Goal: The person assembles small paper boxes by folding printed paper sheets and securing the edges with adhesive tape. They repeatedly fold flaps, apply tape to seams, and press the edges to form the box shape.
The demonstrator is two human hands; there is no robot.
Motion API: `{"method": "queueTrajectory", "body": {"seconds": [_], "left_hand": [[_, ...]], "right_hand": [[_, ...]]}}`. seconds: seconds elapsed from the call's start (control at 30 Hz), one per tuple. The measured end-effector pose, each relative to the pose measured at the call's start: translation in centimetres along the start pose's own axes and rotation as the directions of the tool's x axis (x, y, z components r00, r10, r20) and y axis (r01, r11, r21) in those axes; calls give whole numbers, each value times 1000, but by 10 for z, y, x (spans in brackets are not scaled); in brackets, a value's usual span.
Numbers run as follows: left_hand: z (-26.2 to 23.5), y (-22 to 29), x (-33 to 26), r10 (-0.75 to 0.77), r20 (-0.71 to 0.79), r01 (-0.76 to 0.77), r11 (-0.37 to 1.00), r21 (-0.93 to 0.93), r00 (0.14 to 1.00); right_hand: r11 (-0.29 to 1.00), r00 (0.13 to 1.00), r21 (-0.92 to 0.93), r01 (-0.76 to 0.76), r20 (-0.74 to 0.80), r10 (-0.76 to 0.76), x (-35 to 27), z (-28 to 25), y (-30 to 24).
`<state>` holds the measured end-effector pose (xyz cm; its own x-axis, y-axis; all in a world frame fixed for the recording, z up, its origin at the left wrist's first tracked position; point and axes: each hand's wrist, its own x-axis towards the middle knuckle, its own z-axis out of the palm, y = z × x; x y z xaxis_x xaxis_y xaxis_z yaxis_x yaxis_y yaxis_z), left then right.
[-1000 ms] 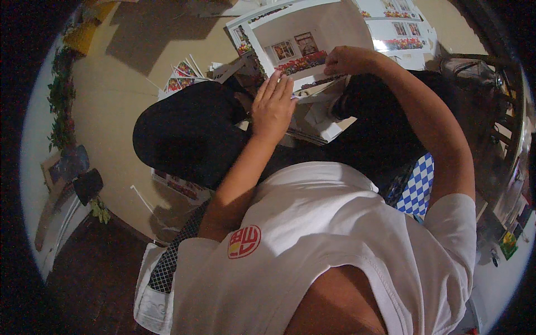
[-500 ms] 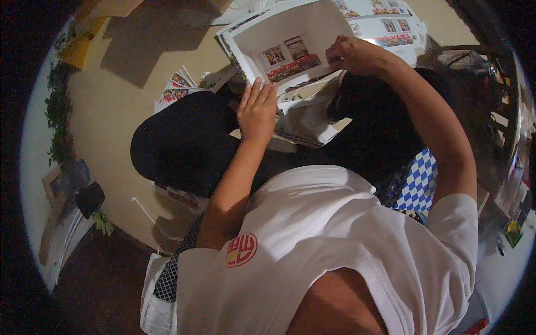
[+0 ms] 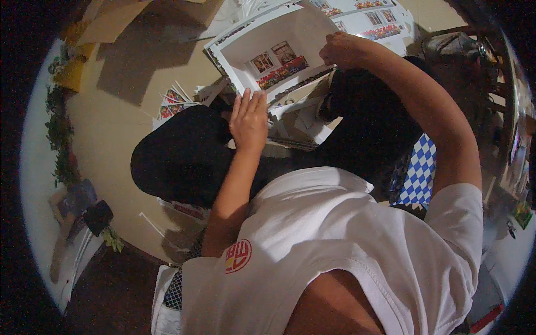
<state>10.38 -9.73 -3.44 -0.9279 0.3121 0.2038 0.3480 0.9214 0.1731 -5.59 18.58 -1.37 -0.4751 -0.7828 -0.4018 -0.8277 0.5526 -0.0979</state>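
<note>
Behind left hand (image 3: 249, 121), red shirt emblem (image 3: 238, 256)

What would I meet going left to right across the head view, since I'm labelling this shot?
Greenery → printed cards → left hand → right hand → blue-and-white checked material → red strip at the lower right.

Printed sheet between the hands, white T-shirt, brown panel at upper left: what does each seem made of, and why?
Printed sheet: smooth paper or card, judging by its thinness. White T-shirt: matte fabric, likely cotton, from its soft folds. Brown panel: probably matte cardboard, from its plain brown face.
</note>
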Motion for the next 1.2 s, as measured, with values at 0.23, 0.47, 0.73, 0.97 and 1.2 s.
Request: {"method": "queueTrajectory", "body": {"seconds": [0.23,0.47,0.73,0.97,1.2], "left_hand": [[0,-1,2,39,-45,-37,999,34,998],[3,-14,7,36,-63,-31,996,80,997],[0,-25,9,-27,-2,27,999,23,1000],[-2,-22,9,3,-6,-3,999,54,1000],[3,-23,12,82,38,-86,990,111,996]], "right_hand": [[1000,963,2,28,-268,-26,1,-4,-12],[953,870,-244,179,-413,-269,-23,-2,-32],[884,932,-463,63,-289,-218,-26,15,-25],[923,929,-374,92,-302,-215,-24,26,-23],[894,931,-442,77,-289,-223,-27,15,-29]]}}
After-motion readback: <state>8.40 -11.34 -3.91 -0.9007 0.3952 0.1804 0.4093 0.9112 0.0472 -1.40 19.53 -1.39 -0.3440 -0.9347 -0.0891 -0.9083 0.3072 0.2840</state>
